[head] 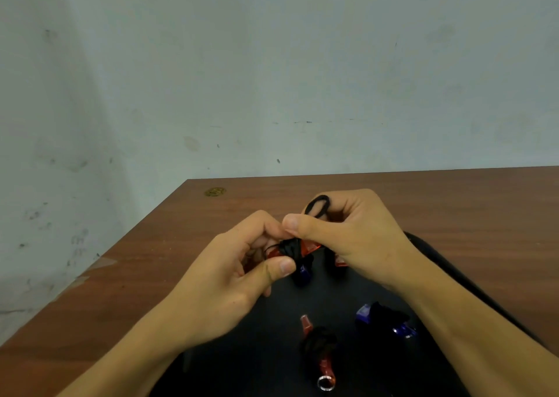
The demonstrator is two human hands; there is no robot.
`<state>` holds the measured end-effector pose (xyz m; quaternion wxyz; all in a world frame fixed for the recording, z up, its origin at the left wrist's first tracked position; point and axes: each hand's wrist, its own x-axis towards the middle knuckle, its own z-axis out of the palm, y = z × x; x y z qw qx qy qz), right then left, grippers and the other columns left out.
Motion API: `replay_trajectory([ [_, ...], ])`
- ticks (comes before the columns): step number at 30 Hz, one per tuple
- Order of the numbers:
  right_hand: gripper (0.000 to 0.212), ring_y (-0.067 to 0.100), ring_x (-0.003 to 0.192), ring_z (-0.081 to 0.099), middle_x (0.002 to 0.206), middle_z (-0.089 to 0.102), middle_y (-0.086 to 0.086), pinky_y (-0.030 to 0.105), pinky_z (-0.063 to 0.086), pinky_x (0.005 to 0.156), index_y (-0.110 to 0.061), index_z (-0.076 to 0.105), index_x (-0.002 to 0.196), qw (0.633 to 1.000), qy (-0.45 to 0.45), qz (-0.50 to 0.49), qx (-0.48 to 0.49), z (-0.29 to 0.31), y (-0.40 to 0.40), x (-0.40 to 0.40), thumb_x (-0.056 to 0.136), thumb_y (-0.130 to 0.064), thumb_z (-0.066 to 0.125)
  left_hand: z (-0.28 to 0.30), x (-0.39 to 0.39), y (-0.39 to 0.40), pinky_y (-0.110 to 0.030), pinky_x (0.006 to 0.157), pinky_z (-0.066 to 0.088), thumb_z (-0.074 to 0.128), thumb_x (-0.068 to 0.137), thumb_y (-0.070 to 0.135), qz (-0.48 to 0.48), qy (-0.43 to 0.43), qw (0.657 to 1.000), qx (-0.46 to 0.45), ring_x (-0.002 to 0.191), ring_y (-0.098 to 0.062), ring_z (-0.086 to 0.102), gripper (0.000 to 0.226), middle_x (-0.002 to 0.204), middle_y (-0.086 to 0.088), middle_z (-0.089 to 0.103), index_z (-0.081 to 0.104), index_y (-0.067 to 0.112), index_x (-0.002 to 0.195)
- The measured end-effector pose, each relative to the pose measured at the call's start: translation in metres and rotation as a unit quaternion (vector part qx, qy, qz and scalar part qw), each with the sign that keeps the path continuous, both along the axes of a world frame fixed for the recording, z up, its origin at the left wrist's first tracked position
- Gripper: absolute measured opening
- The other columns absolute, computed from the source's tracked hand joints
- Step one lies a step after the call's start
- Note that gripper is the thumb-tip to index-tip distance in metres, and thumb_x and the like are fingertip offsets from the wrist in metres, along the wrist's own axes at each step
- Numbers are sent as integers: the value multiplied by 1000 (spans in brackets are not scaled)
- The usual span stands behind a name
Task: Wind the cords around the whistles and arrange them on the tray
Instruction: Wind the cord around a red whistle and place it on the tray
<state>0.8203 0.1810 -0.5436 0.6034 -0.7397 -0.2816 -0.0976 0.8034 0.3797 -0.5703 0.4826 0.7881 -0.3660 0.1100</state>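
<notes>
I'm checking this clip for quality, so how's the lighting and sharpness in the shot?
Head view: dim, flat light; the black tray swallows the wound black cords; soft overall, the red whistle between the left hand and right hand slightly smeared; wide-angle stretch toward the edges.

The red whistle held between the left hand and right hand is mostly hidden by their fingers and by the black cord wound on it. At 6 o'clock from it a blue whistle shows only one end, and at 3 o'clock another red piece peeks from under the right palm, too covered to identify. The black tray is cut off by the bottom edge, its left and right rims under the forearms.
</notes>
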Motion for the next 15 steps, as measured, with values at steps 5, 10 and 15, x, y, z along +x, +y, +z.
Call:
replay_trajectory([
  [5,26,0,41,52,46,57,-9,7,38,45,-3,70,69,997,65,12,42,2,2,-3,85,-23,72,-1,-2,-1,-35,63,54,62,89,36,12,-6,1000,-14,63,-21,62,21,80,3,63,55,29,108],
  [10,27,2,40,50,45,55,-10,8,35,42,-6,77,80,992,112,-26,45,2,0,0,88,-30,68,0,-6,-4,-33,62,52,63,89,33,16,-16,999,-38,61,-26,60,35,76,-8,59,45,35,120],
  [15,16,5,51,50,71,68,1,19,33,44,-17,79,92,984,173,28,24,-2,4,1,86,-29,71,2,-10,-12,-26,66,55,57,95,16,-32,-77,996,-21,69,-16,64,30,110,17,65,58,24,124],
])
